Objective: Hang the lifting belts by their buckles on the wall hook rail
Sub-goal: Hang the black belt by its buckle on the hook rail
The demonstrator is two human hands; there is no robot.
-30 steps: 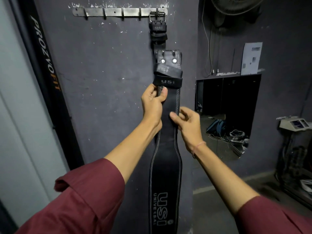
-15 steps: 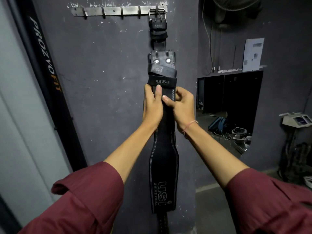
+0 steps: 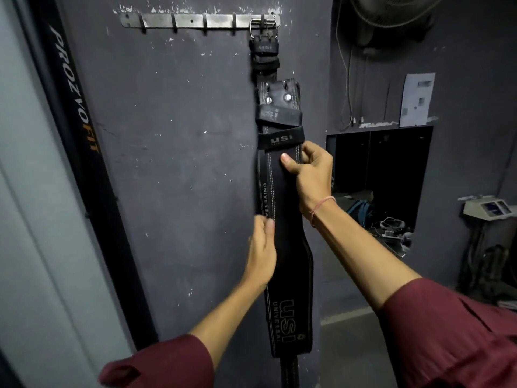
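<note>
Matt leather belt [image 3: 282, 197], metal rail [image 3: 195, 21]

The belt [image 3: 282, 191] hangs by its buckle [image 3: 263, 24] from the hook rail's [image 3: 193, 21] right end; my right hand [image 3: 312, 177] is above my left hand [image 3: 261, 256].

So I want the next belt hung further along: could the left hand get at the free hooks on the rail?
Probably yes. The left hand rests open on the belt, holding nothing, and the wall between it and the rail is bare. The hooks sit well above it, so it would mean reaching up.
</note>
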